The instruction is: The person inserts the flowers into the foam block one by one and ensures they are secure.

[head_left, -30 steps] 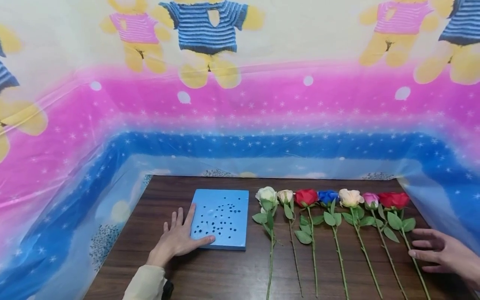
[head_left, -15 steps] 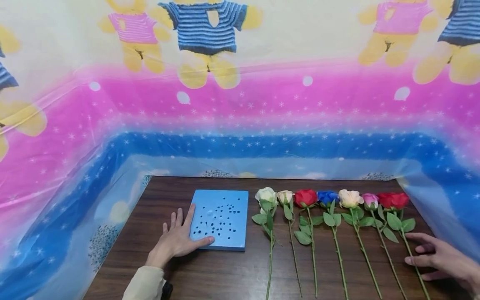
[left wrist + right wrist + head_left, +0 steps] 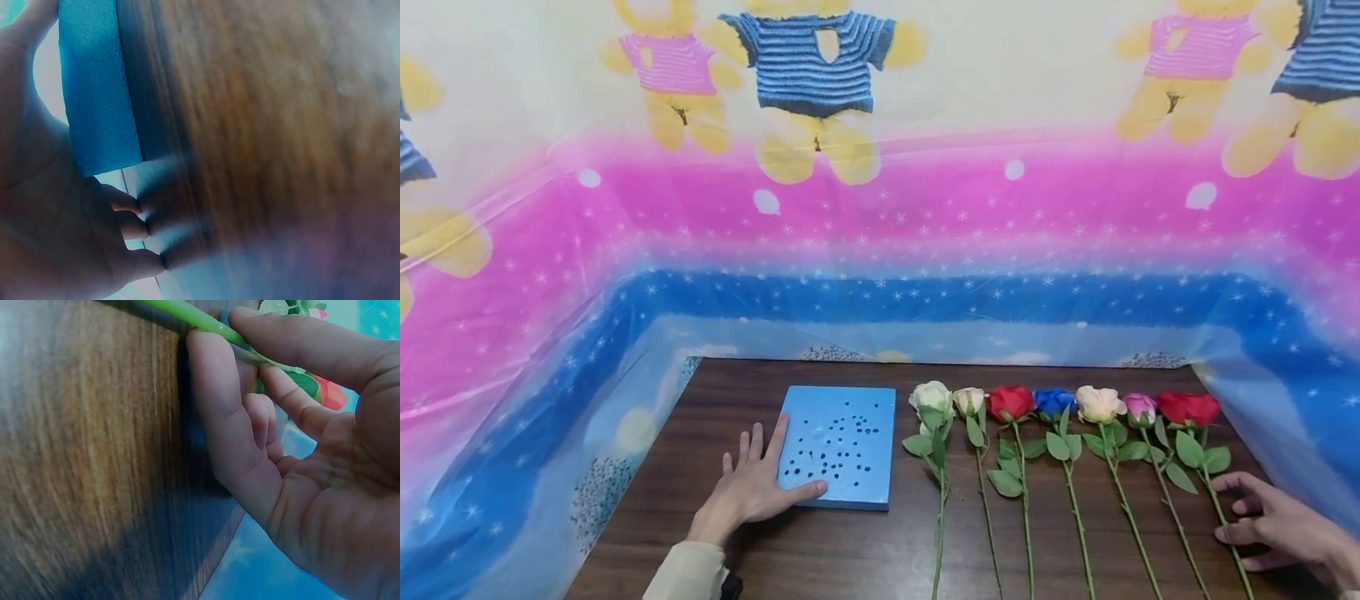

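Observation:
A light blue foam block (image 3: 842, 490) with many small holes in its top lies on the dark wooden table. My left hand (image 3: 748, 485) is spread against the block's left side, thumb on its top near the front corner. In the left wrist view, the block's side (image 3: 100, 87) fills the space beside the palm. At the far right lies a red rose (image 3: 1189, 408) with a long green stem. My right hand (image 3: 1285, 527) has its thumb and curled fingers at this stem. Up close, the stem (image 3: 194, 315) runs between thumb and fingertips.
Left of the red rose lie several more roses in a row: pink (image 3: 1140, 408), peach (image 3: 1101, 404), blue (image 3: 1054, 402), another red (image 3: 1011, 402), a small cream one (image 3: 970, 401) and white (image 3: 932, 397). A printed cloth (image 3: 880, 292) hangs behind and around the table (image 3: 760, 567).
My right hand has come slightly left and its fingers have closed in around the red rose's stem. My left hand keeps its place on the block. The head view has tilted up a little.

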{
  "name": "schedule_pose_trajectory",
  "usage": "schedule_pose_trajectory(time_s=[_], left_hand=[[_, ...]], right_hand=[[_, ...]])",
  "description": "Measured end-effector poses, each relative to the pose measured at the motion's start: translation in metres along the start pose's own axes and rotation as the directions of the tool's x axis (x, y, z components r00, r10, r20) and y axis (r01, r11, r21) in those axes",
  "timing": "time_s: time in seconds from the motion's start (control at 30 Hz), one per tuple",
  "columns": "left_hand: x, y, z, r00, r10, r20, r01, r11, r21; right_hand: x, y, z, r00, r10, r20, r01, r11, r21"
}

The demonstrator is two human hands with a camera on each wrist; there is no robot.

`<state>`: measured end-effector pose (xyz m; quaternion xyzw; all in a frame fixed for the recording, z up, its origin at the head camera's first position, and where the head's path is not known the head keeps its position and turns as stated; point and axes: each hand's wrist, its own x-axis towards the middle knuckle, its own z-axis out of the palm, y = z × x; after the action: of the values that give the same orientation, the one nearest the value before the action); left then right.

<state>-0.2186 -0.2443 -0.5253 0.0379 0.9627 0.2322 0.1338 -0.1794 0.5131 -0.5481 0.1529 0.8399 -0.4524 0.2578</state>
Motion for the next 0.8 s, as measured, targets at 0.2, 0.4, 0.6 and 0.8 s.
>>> schedule_pose_trajectory(time_s=[0.2,0.4,0.6,0.8], left_hand=[[-0.001,0.000,0.001,1.000,0.001,0.000,-0.001,1.000,-0.001],[-0.001,0.001,0.002,1.000,0.006,-0.002,-0.006,1.000,-0.007],[0.000,0.000,0.002,1.000,0.001,0.002,-0.001,1.000,-0.018],[-0.001,-0.001,0.002,1.000,0.002,-0.003,-0.002,1.000,-0.011]], right_hand=[[0.000,0.000,-0.002,1.000,0.012,0.014,-0.012,1.000,0.012],[-0.003,-0.003,-0.003,1.000,0.023,0.009,-0.023,1.000,0.008],[-0.008,-0.007,-0.003,1.000,0.016,-0.005,-0.016,1.000,0.010],[-0.013,-0.008,-0.006,1.000,0.014,0.003,-0.015,0.999,0.050]])
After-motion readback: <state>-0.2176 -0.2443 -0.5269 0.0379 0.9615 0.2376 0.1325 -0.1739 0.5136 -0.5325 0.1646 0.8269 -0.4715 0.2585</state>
